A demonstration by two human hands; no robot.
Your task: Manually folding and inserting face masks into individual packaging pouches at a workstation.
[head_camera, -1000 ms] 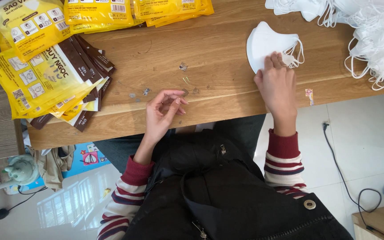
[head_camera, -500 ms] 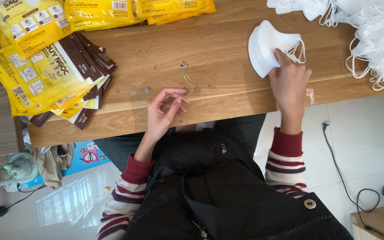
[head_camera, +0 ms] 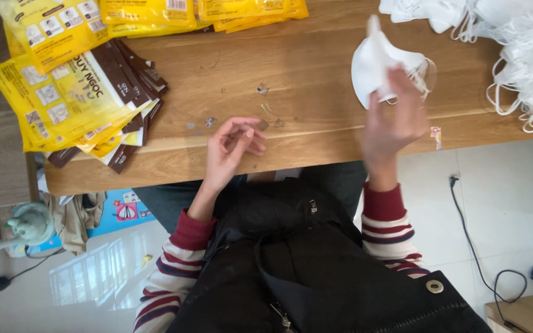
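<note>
My right hand (head_camera: pixel 393 117) is raised over the wooden table (head_camera: pixel 316 55) and holds a white folded face mask (head_camera: pixel 374 68) by its lower edge; the mask is lifted and its ear loops dangle to the right. The hand is blurred. My left hand (head_camera: pixel 232 145) hovers near the table's front edge, palm up, fingers loosely curled with nothing in them. Small scraps (head_camera: pixel 263 117) lie on the wood just beyond it.
A fan of yellow and brown flat packets (head_camera: pixel 75 98) lies at the left, more yellow packets (head_camera: pixel 155 12) along the far edge. A heap of white masks with loops (head_camera: pixel 519 49) fills the far right. Below are a white tiled floor and a black cable (head_camera: pixel 470 222).
My right hand has picked the white mask up off the table and drawn it toward me. The left hand has barely moved.
</note>
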